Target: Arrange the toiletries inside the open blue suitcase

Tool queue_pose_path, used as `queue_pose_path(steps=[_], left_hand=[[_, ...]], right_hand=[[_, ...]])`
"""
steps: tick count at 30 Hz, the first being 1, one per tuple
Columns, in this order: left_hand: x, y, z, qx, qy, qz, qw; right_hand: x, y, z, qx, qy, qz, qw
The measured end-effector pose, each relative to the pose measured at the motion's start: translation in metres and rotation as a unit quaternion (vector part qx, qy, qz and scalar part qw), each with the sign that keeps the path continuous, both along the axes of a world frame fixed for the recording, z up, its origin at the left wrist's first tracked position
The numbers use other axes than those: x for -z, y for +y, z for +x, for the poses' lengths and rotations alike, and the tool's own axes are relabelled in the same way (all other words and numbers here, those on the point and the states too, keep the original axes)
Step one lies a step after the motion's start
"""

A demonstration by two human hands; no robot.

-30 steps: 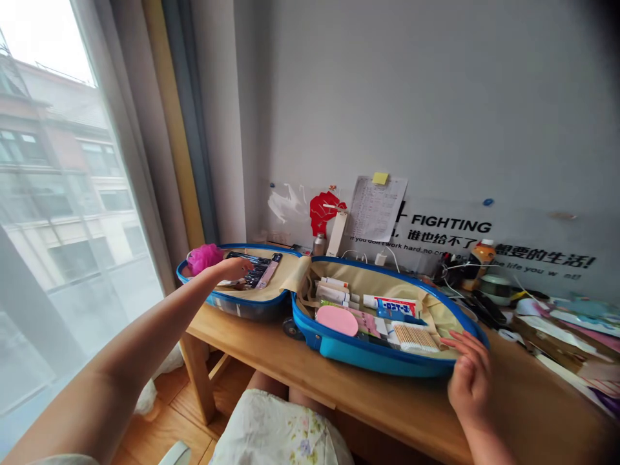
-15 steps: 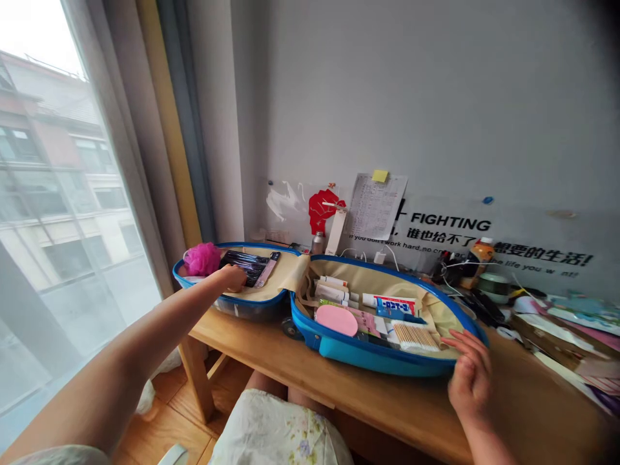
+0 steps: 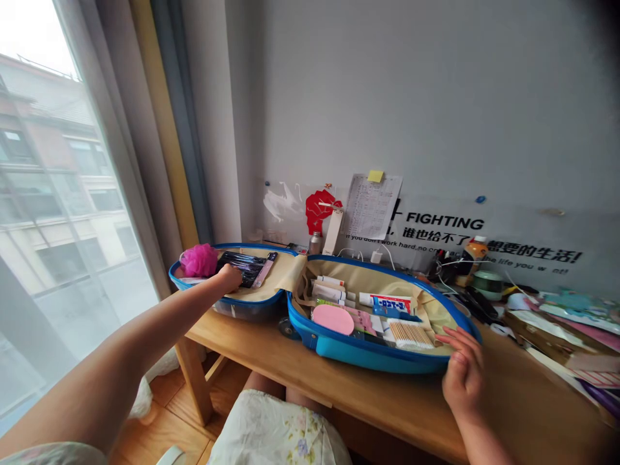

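Observation:
A blue hard-shell suitcase (image 3: 382, 363) lies spread open on the wooden table. In its left half, my left hand (image 3: 229, 278) is curled over the near edge of a flat pack of black items (image 3: 249, 266); the fingertips are hidden. Beside that pack sits a pink bath puff (image 3: 199, 259). My right hand (image 3: 464, 365) has its fingers stretched out, touching the right end of the suitcase rim. The right half holds a toothpaste tube (image 3: 386, 302), a pack of cotton swabs (image 3: 411, 334), a pink oval item (image 3: 333, 320) and several white tubes (image 3: 329, 292).
A tall window with curtains (image 3: 140, 129) is on the left. Behind the suitcase stand a small silver bottle (image 3: 315, 243) and a white upright device (image 3: 332, 231). To the right are an orange-capped bottle (image 3: 473, 255), a green jar (image 3: 487, 284), cables and papers on the table (image 3: 523, 400).
The whole view has shifted slightly, so everything appears a little further left. Both hands keep their places on the suitcase, and its contents look unmoved.

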State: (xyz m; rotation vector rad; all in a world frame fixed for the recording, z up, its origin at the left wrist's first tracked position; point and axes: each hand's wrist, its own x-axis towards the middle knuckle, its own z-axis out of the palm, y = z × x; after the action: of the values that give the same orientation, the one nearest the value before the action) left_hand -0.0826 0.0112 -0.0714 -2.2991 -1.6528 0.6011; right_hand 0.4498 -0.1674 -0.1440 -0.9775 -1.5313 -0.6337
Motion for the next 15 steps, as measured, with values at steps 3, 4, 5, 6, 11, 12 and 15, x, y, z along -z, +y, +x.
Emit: queue_pose_path(steps=[3, 4, 5, 6, 11, 12, 15], left_hand=[[0.0034, 0.0007, -0.0014, 0.006, 0.001, 0.002, 1.0], [0.0045, 0.0007, -0.0022, 0.008, 0.001, 0.003, 1.0], [0.0054, 0.0007, -0.0031, 0.009, 0.0, 0.003, 1.0], [0.0061, 0.0007, -0.0041, 0.011, -0.001, 0.003, 1.0], [0.0075, 0.002, -0.0082, 0.018, -0.015, 0.006, 1.0], [0.0078, 0.0023, -0.0085, 0.019, -0.02, 0.007, 1.0], [0.0084, 0.001, -0.0074, 0.023, -0.038, 0.016, 0.999]], right_hand=[[-0.0001, 0.0004, -0.0002, 0.0, 0.004, -0.001, 1.0], [-0.0001, 0.0005, -0.0001, 0.0, 0.006, -0.002, 1.0], [0.0, 0.0005, 0.0, -0.001, 0.009, -0.003, 1.0], [0.0002, 0.0006, 0.0002, -0.001, 0.011, -0.005, 1.0], [0.0011, 0.0005, 0.0006, 0.002, 0.018, -0.008, 1.0], [0.0011, 0.0005, 0.0004, 0.002, 0.021, -0.008, 1.0], [0.001, 0.0007, 0.0, 0.002, 0.027, -0.006, 1.0]])
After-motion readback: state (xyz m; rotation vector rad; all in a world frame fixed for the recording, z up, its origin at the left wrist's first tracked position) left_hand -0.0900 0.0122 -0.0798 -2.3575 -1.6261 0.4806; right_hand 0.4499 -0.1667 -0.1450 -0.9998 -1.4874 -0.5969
